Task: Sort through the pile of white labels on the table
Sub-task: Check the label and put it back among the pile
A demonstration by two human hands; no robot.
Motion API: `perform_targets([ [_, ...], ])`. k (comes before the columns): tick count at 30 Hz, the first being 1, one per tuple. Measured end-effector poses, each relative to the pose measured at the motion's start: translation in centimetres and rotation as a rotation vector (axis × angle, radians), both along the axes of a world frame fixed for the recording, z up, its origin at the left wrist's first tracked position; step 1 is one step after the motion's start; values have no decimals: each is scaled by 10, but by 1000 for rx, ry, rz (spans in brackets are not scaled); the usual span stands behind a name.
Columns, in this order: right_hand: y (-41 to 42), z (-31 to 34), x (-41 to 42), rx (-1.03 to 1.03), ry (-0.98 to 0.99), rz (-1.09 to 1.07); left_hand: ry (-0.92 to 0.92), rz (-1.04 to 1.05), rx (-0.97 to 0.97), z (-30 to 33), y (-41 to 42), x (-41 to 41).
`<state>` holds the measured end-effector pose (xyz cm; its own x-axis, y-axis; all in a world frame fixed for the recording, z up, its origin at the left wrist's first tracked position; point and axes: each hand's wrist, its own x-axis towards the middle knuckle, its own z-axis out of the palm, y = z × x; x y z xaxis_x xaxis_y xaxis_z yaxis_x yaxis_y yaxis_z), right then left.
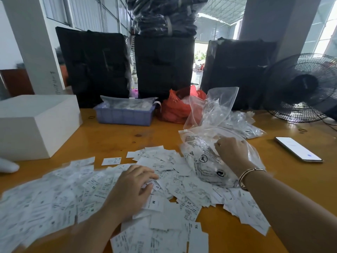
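Wooden table (113, 136) | white labels (76, 194) spread | black bundles (164, 66) behind

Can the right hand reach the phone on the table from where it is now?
Probably yes. The right hand rests on the clear plastic bag, and the phone lies to its right on bare table. Nothing stands between them, so a short sideways move looks enough.
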<state>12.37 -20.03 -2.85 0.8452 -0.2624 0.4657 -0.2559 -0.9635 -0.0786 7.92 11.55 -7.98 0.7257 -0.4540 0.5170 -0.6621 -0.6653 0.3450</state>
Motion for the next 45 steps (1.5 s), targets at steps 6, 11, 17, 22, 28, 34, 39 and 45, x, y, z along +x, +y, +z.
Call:
perform_targets([
  [6, 3, 11, 2, 425, -236, 86, 7, -1, -10, 1, -2, 0],
  [11, 6, 19, 4, 935, -98, 117, 23, 5, -32, 1, -1, 2],
  [17, 17, 32, -3, 1215, -576, 112, 14, 30, -67, 2, -1, 2],
  [22, 72, 31, -34, 1253, -476, 533, 23, 92, -239, 8, -3, 0],
  [28, 136, -8, -52, 1296, -22, 712, 244, 59, -547, 18, 1, -6],
  [34, 156, -27, -59, 1112, 53, 754, 207, 90, -383, 17, 0, -5],
  [39, 154, -30, -57, 960, -39, 683, 222, 181, -535, 14, 0, -1],
  [45, 154, -47, -51, 214, 48, 714, 220, 287, -662, 13, 2, 4],
])
